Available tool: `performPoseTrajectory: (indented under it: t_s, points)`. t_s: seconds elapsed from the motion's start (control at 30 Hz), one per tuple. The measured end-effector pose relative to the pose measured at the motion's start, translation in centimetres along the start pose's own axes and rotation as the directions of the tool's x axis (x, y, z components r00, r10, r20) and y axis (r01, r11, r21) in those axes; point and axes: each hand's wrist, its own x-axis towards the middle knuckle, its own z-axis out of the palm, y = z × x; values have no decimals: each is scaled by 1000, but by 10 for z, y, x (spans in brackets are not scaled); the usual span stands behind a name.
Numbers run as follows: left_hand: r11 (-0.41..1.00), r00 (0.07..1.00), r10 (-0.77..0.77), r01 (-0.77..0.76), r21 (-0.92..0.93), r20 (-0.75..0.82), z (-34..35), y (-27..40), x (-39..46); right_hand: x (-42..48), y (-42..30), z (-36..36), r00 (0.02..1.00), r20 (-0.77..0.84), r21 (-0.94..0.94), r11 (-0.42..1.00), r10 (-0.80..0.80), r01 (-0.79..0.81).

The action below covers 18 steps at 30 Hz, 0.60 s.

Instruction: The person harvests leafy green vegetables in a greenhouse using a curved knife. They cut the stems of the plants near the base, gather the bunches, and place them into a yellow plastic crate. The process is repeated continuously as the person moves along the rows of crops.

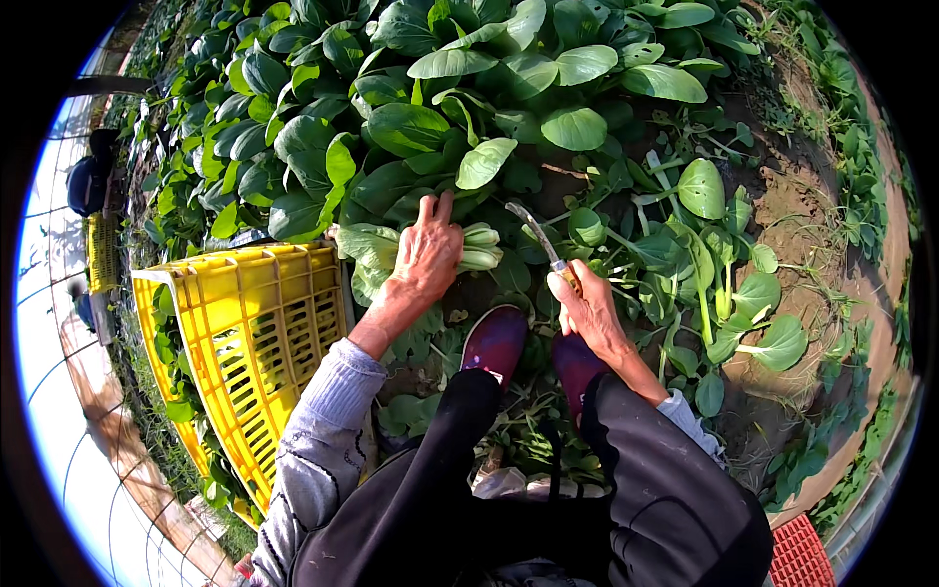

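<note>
My left hand (pixel 429 246) is closed around a bunch of cut leafy greens, likely bok choy (pixel 480 248), with two fingers stretched towards the growing plants. The pale stem ends point right, and a broad leaf (pixel 367 246) sticks out on the left. In my right hand (pixel 587 301) is a small sickle (pixel 539 233), gripped by its short handle, with the curved blade angled up and left. Its tip is a short way right of the bunch, apart from it. Dense standing greens (pixel 411 128) grow just beyond both hands.
A yellow plastic crate (pixel 257 352) holding greens stands at my left. Loose leaves and plants (pixel 726 293) lie on the soil at right. My purple shoes (pixel 496 339) are below the hands. At far left a person (pixel 88 183) is near another yellow crate (pixel 103 249). A red crate (pixel 801 554) shows lower right.
</note>
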Motion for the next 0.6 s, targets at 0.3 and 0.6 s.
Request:
performPoseTrajectory:
  t_s: [0.3, 0.6]
  points:
    - [999, 996, 40, -41, -9, -78, 11, -13, -16, 88, 16, 8, 954, 137, -379, 875, -267, 299]
    - [997, 989, 76, -76, 12, -127, 29, -19, -27, 116, -14, -12, 968, 252, -485, 867, 20, 109]
